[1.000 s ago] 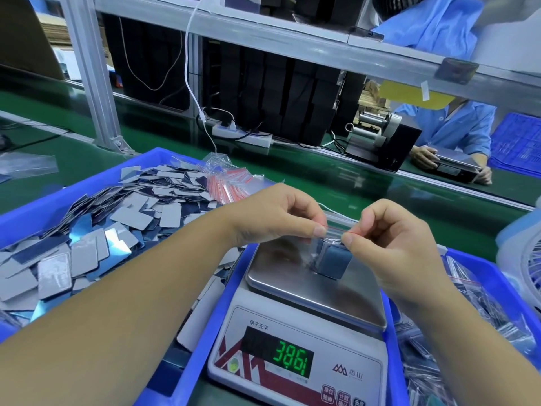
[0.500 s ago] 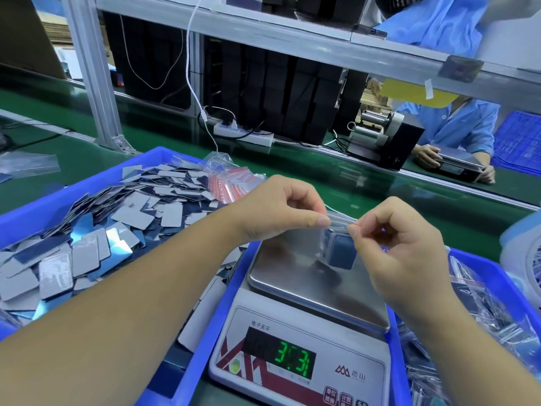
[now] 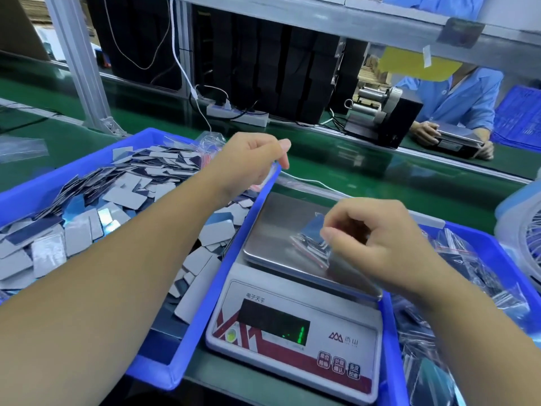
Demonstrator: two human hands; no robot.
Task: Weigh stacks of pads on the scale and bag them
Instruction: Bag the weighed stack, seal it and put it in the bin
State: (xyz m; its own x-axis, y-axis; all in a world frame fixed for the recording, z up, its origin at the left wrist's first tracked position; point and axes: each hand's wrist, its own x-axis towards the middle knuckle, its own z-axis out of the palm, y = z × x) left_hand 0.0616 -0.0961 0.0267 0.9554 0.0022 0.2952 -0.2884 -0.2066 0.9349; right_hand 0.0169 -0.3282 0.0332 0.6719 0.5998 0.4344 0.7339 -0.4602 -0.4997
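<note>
left hand (image 3: 251, 162) curled, right hand (image 3: 371, 238) pinching

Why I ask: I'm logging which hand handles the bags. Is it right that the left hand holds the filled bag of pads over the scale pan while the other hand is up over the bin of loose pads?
Not quite: the hands are swapped. In the head view the right hand holds the filled bag of pads over the scale pan, while the left hand is up over the bin of loose pads.

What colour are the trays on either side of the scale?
Blue, both trays, clearest in the head view.
</note>
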